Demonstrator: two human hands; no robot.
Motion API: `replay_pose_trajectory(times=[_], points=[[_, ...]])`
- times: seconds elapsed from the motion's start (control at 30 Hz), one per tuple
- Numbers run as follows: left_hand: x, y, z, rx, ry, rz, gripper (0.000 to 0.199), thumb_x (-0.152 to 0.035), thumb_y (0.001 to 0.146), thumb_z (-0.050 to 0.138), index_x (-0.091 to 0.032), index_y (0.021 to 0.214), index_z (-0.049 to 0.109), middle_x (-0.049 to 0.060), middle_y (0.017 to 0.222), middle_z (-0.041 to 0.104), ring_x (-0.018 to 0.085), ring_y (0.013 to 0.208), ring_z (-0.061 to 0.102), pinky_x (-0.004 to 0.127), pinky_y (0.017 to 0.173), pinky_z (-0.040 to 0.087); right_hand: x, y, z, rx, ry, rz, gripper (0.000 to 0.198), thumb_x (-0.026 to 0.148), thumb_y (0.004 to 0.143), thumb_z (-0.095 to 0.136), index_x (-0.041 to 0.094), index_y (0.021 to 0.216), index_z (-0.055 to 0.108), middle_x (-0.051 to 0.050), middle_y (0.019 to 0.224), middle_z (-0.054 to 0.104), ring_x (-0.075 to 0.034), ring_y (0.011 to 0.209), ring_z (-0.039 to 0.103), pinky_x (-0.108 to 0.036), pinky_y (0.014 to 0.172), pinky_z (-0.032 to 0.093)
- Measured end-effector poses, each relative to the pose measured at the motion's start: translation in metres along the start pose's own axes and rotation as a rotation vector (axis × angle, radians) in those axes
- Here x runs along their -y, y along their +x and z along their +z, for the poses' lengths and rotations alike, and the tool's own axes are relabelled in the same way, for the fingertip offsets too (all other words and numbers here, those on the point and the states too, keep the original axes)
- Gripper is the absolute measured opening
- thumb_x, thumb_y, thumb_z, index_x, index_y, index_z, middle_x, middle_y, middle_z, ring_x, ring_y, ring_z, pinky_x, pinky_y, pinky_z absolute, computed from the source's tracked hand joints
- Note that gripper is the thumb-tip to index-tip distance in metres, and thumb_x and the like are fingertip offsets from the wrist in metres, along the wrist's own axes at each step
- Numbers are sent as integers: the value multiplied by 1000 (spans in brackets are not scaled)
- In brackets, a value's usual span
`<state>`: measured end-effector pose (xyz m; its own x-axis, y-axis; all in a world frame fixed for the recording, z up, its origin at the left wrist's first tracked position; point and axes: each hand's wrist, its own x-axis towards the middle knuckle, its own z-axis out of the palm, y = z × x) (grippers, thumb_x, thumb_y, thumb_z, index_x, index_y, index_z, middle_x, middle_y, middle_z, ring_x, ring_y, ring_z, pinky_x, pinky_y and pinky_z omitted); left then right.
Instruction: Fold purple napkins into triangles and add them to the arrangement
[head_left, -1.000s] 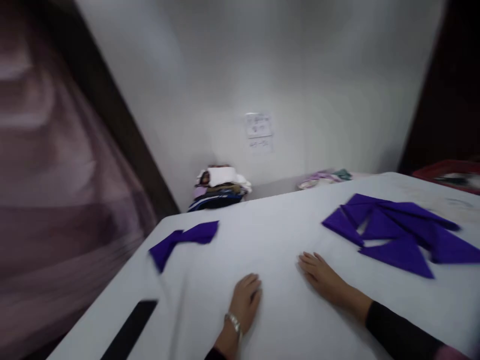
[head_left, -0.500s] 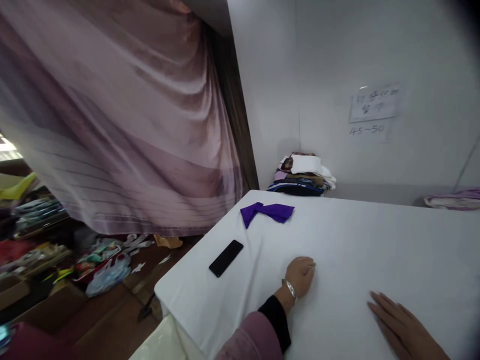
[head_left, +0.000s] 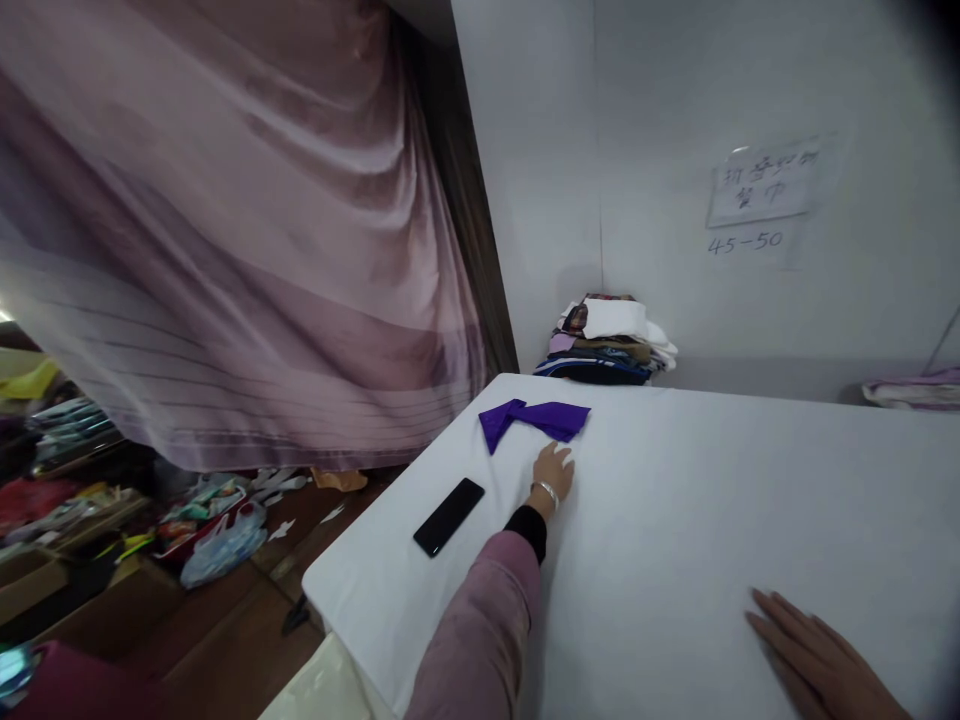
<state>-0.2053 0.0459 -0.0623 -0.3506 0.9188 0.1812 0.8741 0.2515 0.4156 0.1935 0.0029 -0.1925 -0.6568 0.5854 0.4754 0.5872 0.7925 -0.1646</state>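
At the far left, below the middle of the frame, boxes and bags crowd a brown floor, with a pale plastic bag (head_left: 225, 545) near a red-edged tray. Above them a pinkish curtain (head_left: 315, 220) hangs in folds across the upper left, its striped hem reaching toward the white table (head_left: 675, 540). On the table, just left of the frame's centre and low, lies a black phone (head_left: 448, 516), set at a slant. Farther up the table, near the centre of the frame, a purple cloth (head_left: 556, 418) lies with two wide ends and a narrow middle. The person's left hand (head_left: 553, 472) reaches up to its lower edge, fingers loosely spread and grasping nothing; whether the fingertips touch the cloth cannot be told. A silvery bracelet (head_left: 545, 491) circles the wrist above a black cuff. Behind the table's far edge, right of centre, sits a pile of folded cloths (head_left: 611, 340). At upper right, a handwritten paper (head_left: 765, 185) is on the wall, "45–50" beneath it. At lower right, the right hand (head_left: 821, 650) is held out flat over the tabletop, fingers straight and close together, holding nothing.
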Motion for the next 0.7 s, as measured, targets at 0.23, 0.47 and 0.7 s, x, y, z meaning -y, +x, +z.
replay_pose_trajectory(times=[0.23, 0.47, 0.7], points=[[-4, 51, 5, 56, 203, 13, 31, -31, 85, 45, -28, 112, 61, 0, 148, 27, 27, 137, 16, 49, 108, 21, 8, 3, -9, -33, -5, -11, 50, 36, 83, 47, 36, 133, 43, 0, 140, 40, -30, 120, 46, -51, 93, 45], [-17, 71, 16, 97, 274, 55, 39, -32, 87, 41, -24, 124, 49, 5, 147, 29, 26, 136, 20, 51, 106, 21, 10, 6, -14, 18, 16, 29, 49, 38, 82, 51, 38, 131, 45, 2, 139, 41, -29, 121, 45, -46, 96, 44], [-41, 59, -3, -5, 251, 190, 50, -34, 84, 45, -14, 129, 41, 13, 141, 38, 26, 133, 25, 48, 109, 17, 13, 9, -16, 48, 40, 72, 44, 40, 83, 50, 36, 127, 51, 1, 139, 41, -28, 123, 42, -47, 99, 41]])
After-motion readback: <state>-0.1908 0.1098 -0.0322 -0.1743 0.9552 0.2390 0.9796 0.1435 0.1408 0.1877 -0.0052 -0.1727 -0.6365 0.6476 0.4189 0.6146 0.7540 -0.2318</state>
